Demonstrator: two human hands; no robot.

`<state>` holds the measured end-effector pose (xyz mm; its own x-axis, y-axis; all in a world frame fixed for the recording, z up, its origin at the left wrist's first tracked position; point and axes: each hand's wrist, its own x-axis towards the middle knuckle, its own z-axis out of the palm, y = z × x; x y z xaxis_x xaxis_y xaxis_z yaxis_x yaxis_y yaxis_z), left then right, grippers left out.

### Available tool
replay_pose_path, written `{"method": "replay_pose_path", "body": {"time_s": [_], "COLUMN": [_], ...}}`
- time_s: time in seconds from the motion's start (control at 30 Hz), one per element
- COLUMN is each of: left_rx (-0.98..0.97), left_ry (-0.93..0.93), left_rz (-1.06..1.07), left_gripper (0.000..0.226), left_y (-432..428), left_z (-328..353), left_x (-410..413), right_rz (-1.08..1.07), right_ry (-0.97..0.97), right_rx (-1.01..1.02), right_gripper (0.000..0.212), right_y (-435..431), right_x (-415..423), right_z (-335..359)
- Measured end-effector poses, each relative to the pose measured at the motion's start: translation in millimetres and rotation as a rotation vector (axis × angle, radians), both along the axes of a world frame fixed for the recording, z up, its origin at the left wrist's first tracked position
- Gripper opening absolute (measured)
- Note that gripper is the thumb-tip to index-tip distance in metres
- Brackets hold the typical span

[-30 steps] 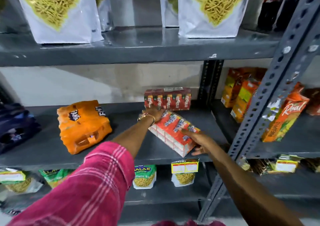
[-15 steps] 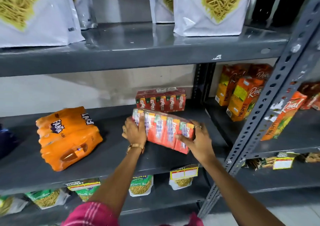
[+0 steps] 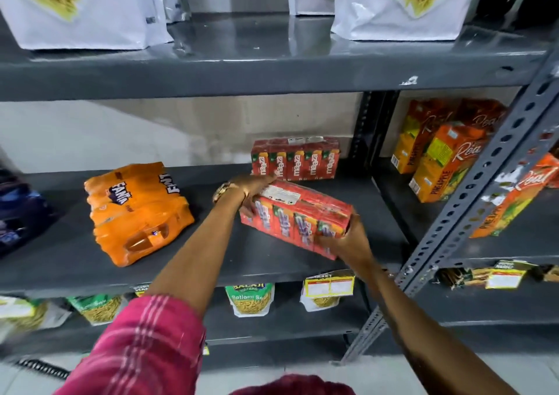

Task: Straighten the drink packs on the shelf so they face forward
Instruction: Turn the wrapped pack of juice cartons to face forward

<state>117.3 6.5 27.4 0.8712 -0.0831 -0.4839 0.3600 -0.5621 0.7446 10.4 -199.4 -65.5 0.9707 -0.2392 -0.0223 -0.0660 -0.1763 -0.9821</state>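
A red shrink-wrapped pack of small juice cartons [image 3: 298, 217] stands on its edge on the grey middle shelf [image 3: 266, 261], its front turned towards me but angled down to the right. My left hand [image 3: 251, 190] grips its upper left end and my right hand [image 3: 348, 237] holds its lower right corner. Behind it a second red pack [image 3: 295, 158] stands upright against the back wall with its labels facing forward. An orange pack of soft-drink bottles [image 3: 136, 207] lies skewed at the left of the same shelf.
A slanted perforated steel post [image 3: 472, 189] crosses the right side. Tall orange pineapple juice cartons [image 3: 438, 158] fill the neighbouring bay. White snack bags [image 3: 402, 4] sit on the shelf above, small snack packets [image 3: 249, 299] on the one below. A dark blue pack [image 3: 18, 210] lies far left.
The red pack went from lying flat and diagonal to standing on its edge with its labels towards me. My left hand moved to its upper left end, my right hand to its lower right corner.
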Motion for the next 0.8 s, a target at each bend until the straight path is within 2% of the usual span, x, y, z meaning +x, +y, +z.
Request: {"method": "replay_pose_path", "body": {"time_s": [0.1,0.17,0.23,0.27,0.37,0.4,0.47,0.57,0.67,0.73,0.77,0.8], "left_rx": [0.016,0.107,0.222,0.262,0.313,0.343,0.343,0.312,0.344,0.288,0.241,0.197], "left_ry": [0.065,-0.011,-0.145,-0.188,-0.307,-0.318,-0.303,-0.292,-0.353,-0.423,-0.488,-0.566], "left_rz": [-0.093,-0.242,-0.356,-0.396,-0.562,-0.647,-0.816,-0.985,-0.959,-0.810,-0.698,-0.554], "left_gripper": [0.082,0.071,0.058,0.060,0.092,0.100,0.100,0.097,0.100,0.104,0.105,0.108], "left_y": [-28.6,-53.9,-77.9,-86.8,-100.7,-102.5,-107.3,-112.0,-97.6,-72.6,-56.5,-39.9], "left_z": [11.4,13.3,14.7,14.2,11.8,12.2,12.1,13.4,13.7,9.7,5.0,-2.4], "left_x": [19.1,25.1,22.3,23.1,24.9,23.1,21.3,13.8,7.7,-2.6,-11.1,-22.5], "right_rz": [-0.270,-0.320,-0.261,-0.194,-0.014,0.043,0.147,0.119,-0.035,-0.189,-0.259,-0.302], "right_ry": [-0.103,-0.174,-0.185,-0.184,-0.172,-0.164,-0.128,-0.072,-0.031,-0.055,-0.068,-0.063], "right_rx": [-0.047,0.016,-0.018,-0.044,-0.048,-0.039,-0.004,0.031,0.154,0.167,0.132,0.082], "right_gripper": [0.063,0.063,0.086,0.096,0.111,0.112,0.108,0.096,0.073,0.058,0.060,0.072], "right_y": [43.8,82.3,114.3,126.1,140.7,141.0,139.1,124.5,82.8,40.4,19.1,-0.5], "right_x": [-22.7,-37.5,-45.5,-47.8,-51.0,-50.7,-49.1,-42.0,-39.4,-38.9,-37.0,-29.8], "right_z": [-1.0,-8.0,-19.9,-25.7,-32.1,-32.6,-31.2,-28.9,-24.2,-18.5,-14.3,-13.2]}}
